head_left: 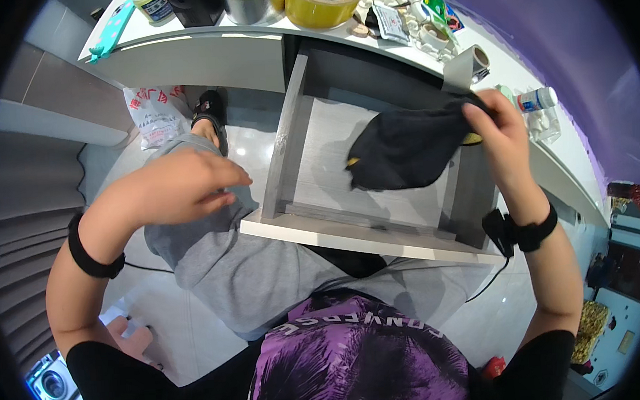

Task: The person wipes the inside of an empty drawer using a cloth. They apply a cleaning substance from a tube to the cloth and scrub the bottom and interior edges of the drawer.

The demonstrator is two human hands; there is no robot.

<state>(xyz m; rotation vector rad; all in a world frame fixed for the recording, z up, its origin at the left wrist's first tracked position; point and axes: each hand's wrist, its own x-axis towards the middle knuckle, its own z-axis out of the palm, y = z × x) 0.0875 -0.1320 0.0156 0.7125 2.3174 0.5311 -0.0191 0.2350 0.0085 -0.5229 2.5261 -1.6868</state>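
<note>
My right hand (501, 124) pinches one end of a piece of black cloth (408, 147) with small yellow patches. I cannot make out what kind of garment it is. The cloth hangs, spread out, over a pulled-out drawer (366, 240) with grey sides and a pale front edge. Only the bare bottom shows in the drawer around the cloth; what lies under the cloth is hidden. To the left of the drawer, my left hand (194, 184) hovers with fingers apart and nothing in it, above my grey-trousered leg.
Along the white tabletop (265, 29) stand a yellow tape roll (322, 13), a silver tape roll (251, 12), a jar (153, 5) and several small items. A white bottle (537, 99) stands at the right. A plastic bag (158, 116) sits on the floor beside my foot.
</note>
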